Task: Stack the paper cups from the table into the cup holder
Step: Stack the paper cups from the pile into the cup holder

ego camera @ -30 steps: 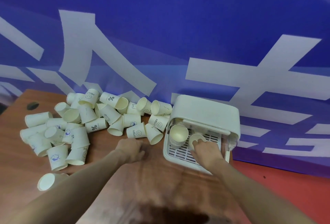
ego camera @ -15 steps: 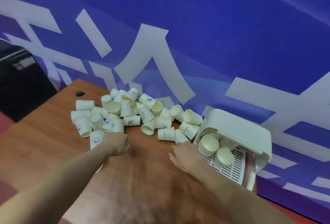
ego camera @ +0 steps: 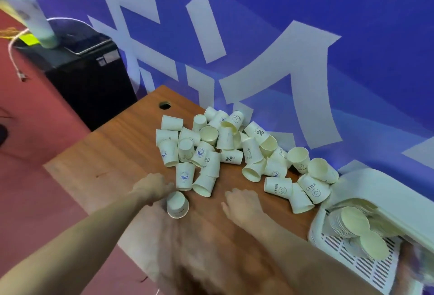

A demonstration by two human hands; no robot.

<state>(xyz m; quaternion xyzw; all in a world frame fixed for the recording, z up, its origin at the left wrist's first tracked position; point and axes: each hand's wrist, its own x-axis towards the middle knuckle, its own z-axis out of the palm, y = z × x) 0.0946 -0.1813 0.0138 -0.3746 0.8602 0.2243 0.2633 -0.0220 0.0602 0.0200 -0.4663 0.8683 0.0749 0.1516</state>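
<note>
Several white paper cups (ego camera: 225, 151) lie jumbled on the brown table (ego camera: 112, 153) against the blue wall. One cup (ego camera: 177, 204) lies apart on its side at the near left of the pile. My left hand (ego camera: 152, 187) rests right beside it with bent fingers touching it; a grip does not show. My right hand (ego camera: 242, 203) hovers flat over bare table in front of the pile, fingers apart and holding nothing. The white cup holder (ego camera: 375, 189) sits at the right table end, with nested cup stacks (ego camera: 352, 221) lying on its slotted tray.
A round cable hole (ego camera: 164, 105) marks the table's far left corner. Left of the table stands a black cabinet (ego camera: 89, 78) with a tall pale tube (ego camera: 30, 15) and a white cable on top. Red floor lies beyond the table's left edge.
My right hand has left the cup holder and swung left in front of the pile. My left hand has moved up to the lone cup. The view has turned left.
</note>
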